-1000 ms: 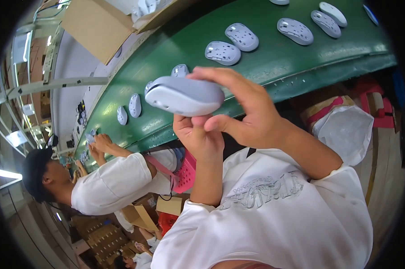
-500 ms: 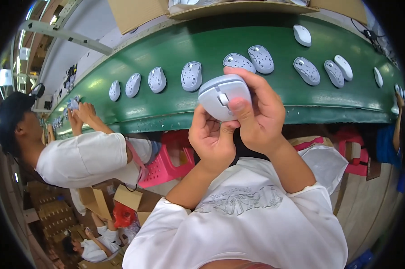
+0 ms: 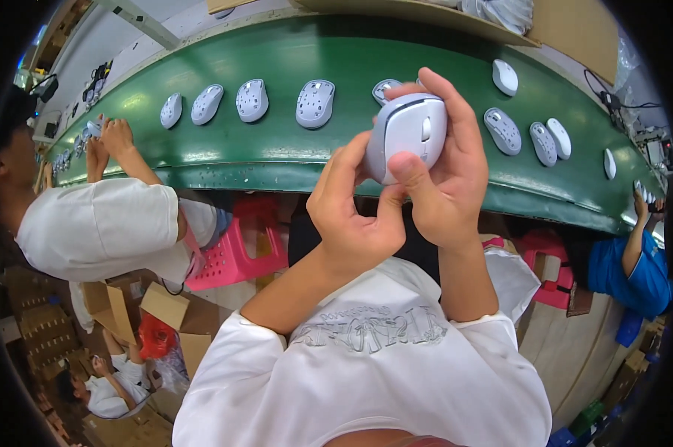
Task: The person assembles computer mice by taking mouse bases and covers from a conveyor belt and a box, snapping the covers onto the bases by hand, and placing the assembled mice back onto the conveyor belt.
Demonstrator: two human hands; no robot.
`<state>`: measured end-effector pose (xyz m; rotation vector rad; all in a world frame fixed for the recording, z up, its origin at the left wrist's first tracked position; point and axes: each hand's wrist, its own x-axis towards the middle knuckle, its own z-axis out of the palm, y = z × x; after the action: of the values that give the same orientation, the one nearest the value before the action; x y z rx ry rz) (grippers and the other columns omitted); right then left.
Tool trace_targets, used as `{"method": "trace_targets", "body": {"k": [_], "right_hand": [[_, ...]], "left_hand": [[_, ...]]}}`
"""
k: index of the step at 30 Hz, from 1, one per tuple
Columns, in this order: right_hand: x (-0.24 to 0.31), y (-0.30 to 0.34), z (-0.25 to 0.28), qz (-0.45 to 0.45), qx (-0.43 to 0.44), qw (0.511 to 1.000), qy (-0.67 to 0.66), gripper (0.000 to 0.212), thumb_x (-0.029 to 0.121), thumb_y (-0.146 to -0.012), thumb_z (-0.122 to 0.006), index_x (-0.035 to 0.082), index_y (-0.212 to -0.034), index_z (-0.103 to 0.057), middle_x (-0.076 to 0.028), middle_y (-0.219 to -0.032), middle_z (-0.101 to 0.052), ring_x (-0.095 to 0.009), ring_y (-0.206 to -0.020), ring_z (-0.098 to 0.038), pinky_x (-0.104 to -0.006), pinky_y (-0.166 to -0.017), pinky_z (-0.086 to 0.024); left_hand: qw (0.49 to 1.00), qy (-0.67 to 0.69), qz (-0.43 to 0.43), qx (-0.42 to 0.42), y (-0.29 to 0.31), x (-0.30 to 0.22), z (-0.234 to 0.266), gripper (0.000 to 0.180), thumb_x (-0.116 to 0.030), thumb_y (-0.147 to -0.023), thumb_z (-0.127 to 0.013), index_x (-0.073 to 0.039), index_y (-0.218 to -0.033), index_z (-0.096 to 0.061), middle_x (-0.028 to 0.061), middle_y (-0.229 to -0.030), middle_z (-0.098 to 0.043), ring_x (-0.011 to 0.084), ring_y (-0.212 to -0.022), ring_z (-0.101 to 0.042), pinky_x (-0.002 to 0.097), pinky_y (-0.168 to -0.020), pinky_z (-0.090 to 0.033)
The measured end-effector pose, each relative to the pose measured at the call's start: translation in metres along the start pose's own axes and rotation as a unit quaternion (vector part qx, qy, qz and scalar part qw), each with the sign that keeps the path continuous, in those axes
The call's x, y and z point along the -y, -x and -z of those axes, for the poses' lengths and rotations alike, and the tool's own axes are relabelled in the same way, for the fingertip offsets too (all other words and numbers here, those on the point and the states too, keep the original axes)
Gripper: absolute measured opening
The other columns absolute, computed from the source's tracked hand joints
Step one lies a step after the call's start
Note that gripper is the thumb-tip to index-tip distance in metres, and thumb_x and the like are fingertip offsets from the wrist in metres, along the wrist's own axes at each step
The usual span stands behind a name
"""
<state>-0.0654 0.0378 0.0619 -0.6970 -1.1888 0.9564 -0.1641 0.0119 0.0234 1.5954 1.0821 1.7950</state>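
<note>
Between both hands, above the near edge of the green belt, I hold a pale white computer mouse [image 3: 409,139], its scroll wheel facing up and tilted to the right. My right hand [image 3: 450,179] wraps its right side, thumb pressed on the top shell and fingers around the far side. My left hand [image 3: 355,205] is closed around the lower left side; its fingertips are partly hidden behind the mouse. Just behind it, another mouse [image 3: 386,90] on the belt is partly covered. To its left a mouse [image 3: 316,103] lies with its underside up.
Several more mice lie along the green belt [image 3: 232,153], some underside up, such as one mouse [image 3: 503,131] at right. A cardboard box [image 3: 426,16] stands beyond the belt. Co-workers sit at left [image 3: 98,223] and far right [image 3: 634,272]. A pink stool [image 3: 236,249] stands at left.
The mouse in my hands has turned, so its wheel end now points up and right. My right fingers have stretched farther up around it. The whole view has shifted slightly.
</note>
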Motion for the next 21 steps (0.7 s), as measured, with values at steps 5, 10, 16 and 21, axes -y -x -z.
{"method": "trace_targets", "body": {"k": [5,10,16,21], "right_hand": [[0.003,0.008,-0.003,0.039,0.006,0.999,0.036,0.044,0.010,-0.085,-0.068,0.003,-0.125,-0.051,-0.011,-0.103,-0.061,-0.017,-0.085,-0.057,-0.0255,-0.074,-0.049],[0.003,0.017,0.001,-0.007,0.004,1.000,0.022,0.044,0.007,-0.086,-0.064,0.002,-0.128,-0.049,-0.014,-0.100,-0.063,-0.019,-0.085,-0.060,-0.0275,-0.076,-0.050],[-0.005,0.014,-0.005,-0.070,-0.030,0.997,-0.006,0.039,0.005,-0.083,-0.065,-0.001,-0.121,-0.056,-0.013,-0.100,-0.064,-0.019,-0.079,-0.060,-0.0266,-0.073,-0.051],[0.002,0.014,-0.006,-0.053,0.006,0.989,-0.138,0.034,0.007,-0.086,-0.060,-0.001,-0.119,-0.059,-0.018,-0.102,-0.067,-0.020,-0.082,-0.063,-0.0277,-0.074,-0.053]], "left_hand": [[0.998,-0.038,-0.046,-0.013,0.002,-0.009,0.005,0.049,0.008,-0.064,-0.066,0.006,-0.112,-0.057,0.0126,-0.094,-0.064,0.0207,-0.070,-0.057,0.0278,-0.058,-0.050],[0.994,-0.074,-0.080,-0.015,0.007,-0.015,0.008,0.049,0.009,-0.063,-0.065,0.005,-0.111,-0.057,0.0123,-0.093,-0.063,0.0211,-0.069,-0.056,0.0275,-0.058,-0.048],[0.998,-0.062,-0.011,-0.002,0.017,0.003,0.010,0.050,0.009,-0.066,-0.068,0.005,-0.114,-0.057,0.0126,-0.093,-0.064,0.0204,-0.070,-0.057,0.0271,-0.060,-0.050],[0.999,0.041,0.031,0.016,0.018,0.006,0.019,0.051,0.008,-0.068,-0.072,0.005,-0.117,-0.056,0.0122,-0.095,-0.064,0.0197,-0.072,-0.058,0.0272,-0.063,-0.051]]}}
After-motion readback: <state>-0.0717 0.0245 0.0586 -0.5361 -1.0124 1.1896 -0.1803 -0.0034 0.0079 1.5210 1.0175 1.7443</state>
